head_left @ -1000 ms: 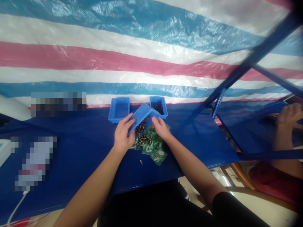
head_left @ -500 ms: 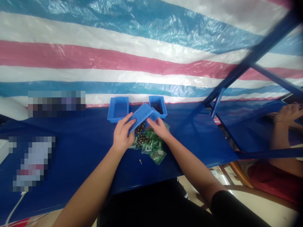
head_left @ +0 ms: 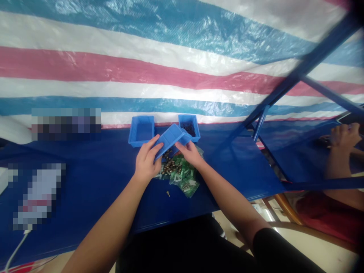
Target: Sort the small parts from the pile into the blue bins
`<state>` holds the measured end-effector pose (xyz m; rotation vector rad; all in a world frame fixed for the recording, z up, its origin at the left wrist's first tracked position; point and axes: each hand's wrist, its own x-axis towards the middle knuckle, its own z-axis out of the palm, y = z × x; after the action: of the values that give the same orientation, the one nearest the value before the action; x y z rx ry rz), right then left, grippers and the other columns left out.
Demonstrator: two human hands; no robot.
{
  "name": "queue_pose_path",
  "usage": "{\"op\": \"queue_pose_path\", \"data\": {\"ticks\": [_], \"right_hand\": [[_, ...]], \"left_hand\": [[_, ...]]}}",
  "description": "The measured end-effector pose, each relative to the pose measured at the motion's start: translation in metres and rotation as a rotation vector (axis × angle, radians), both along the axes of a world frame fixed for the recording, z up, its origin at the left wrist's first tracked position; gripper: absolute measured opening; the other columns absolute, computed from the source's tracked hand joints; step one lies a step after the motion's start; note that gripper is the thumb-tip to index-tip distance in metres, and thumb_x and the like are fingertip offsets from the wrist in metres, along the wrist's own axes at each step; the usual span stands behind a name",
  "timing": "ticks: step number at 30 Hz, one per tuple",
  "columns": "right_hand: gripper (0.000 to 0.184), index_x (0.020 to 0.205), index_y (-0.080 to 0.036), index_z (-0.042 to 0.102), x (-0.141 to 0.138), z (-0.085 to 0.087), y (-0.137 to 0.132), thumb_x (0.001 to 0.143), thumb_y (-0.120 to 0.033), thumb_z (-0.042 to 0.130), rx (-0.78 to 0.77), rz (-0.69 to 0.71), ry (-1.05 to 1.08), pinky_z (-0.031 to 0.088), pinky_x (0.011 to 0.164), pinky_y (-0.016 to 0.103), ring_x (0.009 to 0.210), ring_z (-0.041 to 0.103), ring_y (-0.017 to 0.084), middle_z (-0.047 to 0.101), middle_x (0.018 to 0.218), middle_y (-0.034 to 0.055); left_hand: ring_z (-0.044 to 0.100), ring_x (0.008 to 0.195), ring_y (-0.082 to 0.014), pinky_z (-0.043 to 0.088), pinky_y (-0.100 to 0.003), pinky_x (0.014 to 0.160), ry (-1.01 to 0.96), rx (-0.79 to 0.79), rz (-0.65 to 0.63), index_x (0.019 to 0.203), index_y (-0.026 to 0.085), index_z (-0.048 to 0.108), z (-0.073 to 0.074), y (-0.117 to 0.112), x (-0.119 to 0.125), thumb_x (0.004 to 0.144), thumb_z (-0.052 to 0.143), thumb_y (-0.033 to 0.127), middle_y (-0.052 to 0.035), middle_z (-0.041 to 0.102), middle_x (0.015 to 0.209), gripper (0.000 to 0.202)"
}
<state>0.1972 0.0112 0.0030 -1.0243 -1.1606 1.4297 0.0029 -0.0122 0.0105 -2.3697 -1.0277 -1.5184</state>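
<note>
Between my hands a blue plastic bin (head_left: 171, 137) is tipped over, its opening facing down toward the table. My left hand (head_left: 146, 161) grips its left end, and my right hand (head_left: 190, 152) holds its right side near the rim. Under the bin lies a heap of small metal screws (head_left: 172, 166), partly hidden by it. The heap rests against and on green-tinted clear plastic bags (head_left: 186, 176) with small parts inside. One loose screw (head_left: 168, 193) lies on the table nearer to me.
Behind my hands stand a blue bin (head_left: 142, 129) at left and another blue bin (head_left: 188, 127) holding dark small parts. The blue table (head_left: 102, 167) meets a striped sheet (head_left: 159, 72). A blue metal frame (head_left: 280, 91) rises at right, beyond which a person's hands (head_left: 345, 135) show.
The tipped bin and both my hands stay almost in place. The screws beneath it have shifted slightly toward me. The other person's hands at right have moved a little.
</note>
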Motion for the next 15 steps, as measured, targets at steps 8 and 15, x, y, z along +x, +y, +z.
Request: {"op": "queue_pose_path", "data": {"ticks": [8,15], "right_hand": [[0.056,0.111,-0.021,0.058,-0.0002,-0.0024,0.0015,0.072,-0.059,0.072,-0.012,-0.002,-0.018,0.061,0.066,0.032,0.089,0.067,0.02,0.065,0.099,0.0046],[0.05,0.104,-0.02,0.061,0.0018,-0.0025,0.0011,0.074,-0.059,0.071,-0.005,0.025,-0.045,0.061,0.071,0.033,0.085,0.067,0.019,0.067,0.097,0.0052]], "left_hand": [[0.056,0.125,-0.0298,0.052,-0.048,0.098,0.005,-0.017,0.001,0.133,0.023,0.05,0.0001,-0.0007,-0.0004,0.086,0.058,0.012,-0.015,0.052,0.142,0.049],[0.057,0.124,-0.0296,0.052,-0.049,0.098,-0.01,-0.011,0.007,0.133,0.023,0.051,-0.0015,-0.0003,0.0,0.087,0.058,0.013,-0.014,0.053,0.142,0.048]]}}
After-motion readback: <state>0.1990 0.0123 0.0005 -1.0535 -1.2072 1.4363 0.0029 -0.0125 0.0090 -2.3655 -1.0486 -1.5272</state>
